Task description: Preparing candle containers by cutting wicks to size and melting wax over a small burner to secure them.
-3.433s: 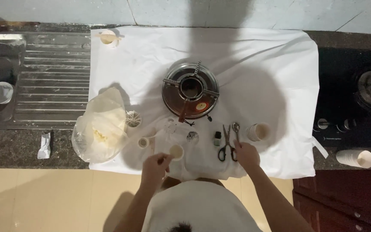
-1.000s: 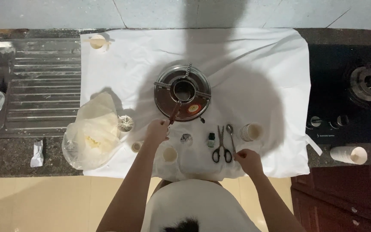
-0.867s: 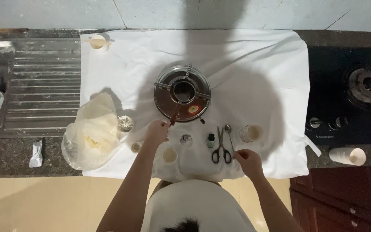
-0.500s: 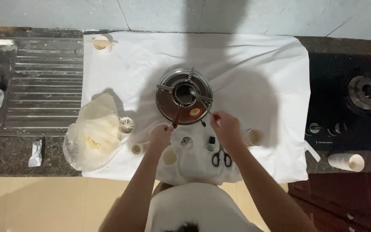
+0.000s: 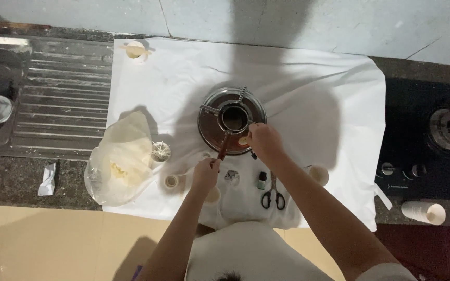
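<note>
A white cloth [image 5: 308,78] covers the dark stone kitchen counter, between a steel sink drainboard [image 5: 63,99] and a black gas hob [image 5: 433,140]. The right hand [image 5: 264,143] has come up from the black-handled scissors [image 5: 273,193], which now lie near the wrist, to the round steel pot [image 5: 212,132]; its fingers close at the rim, on what I cannot tell. The left hand [image 5: 205,173] pinches the reddish wooden handle [image 5: 223,148] that reaches into the pot. So now both hands work at the pot.
</note>
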